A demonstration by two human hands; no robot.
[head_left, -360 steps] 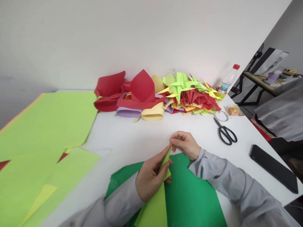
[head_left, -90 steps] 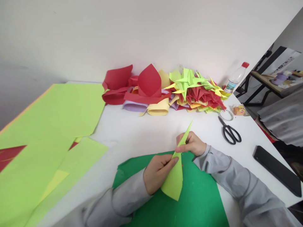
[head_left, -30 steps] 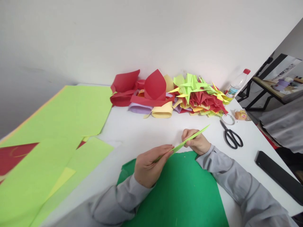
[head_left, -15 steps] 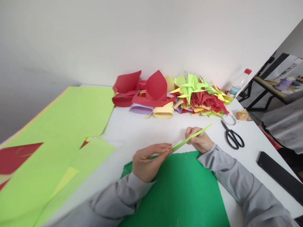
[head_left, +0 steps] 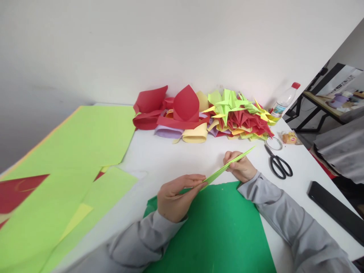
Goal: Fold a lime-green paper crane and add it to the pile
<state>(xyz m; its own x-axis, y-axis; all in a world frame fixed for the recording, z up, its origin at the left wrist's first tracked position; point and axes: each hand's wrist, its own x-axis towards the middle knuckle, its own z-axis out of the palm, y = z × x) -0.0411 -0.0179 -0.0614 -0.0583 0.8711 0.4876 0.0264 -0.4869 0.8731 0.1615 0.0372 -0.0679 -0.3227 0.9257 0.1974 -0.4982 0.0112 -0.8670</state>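
Here, just right of the frame's centre, a folded light-green paper (head_left: 217,175) is held up slantwise, its narrow tip pointing to the upper right. The left hand (head_left: 176,197), low in the middle, pinches its lower end between thumb and straightened fingers. The right hand (head_left: 240,167) grips it farther up, fingers curled in behind and the tip sticking out past them. Below the hands, at bottom centre, a dark green sheet (head_left: 224,227) lies on the white table (head_left: 170,159). Black-handled scissors (head_left: 273,156) lie right of the right hand, and a long black object (head_left: 335,212) at the lower right. Large light-green sheets (head_left: 71,148) spread over the left side; a pile of pointed folded papers (head_left: 240,117) sits right of upper centre.
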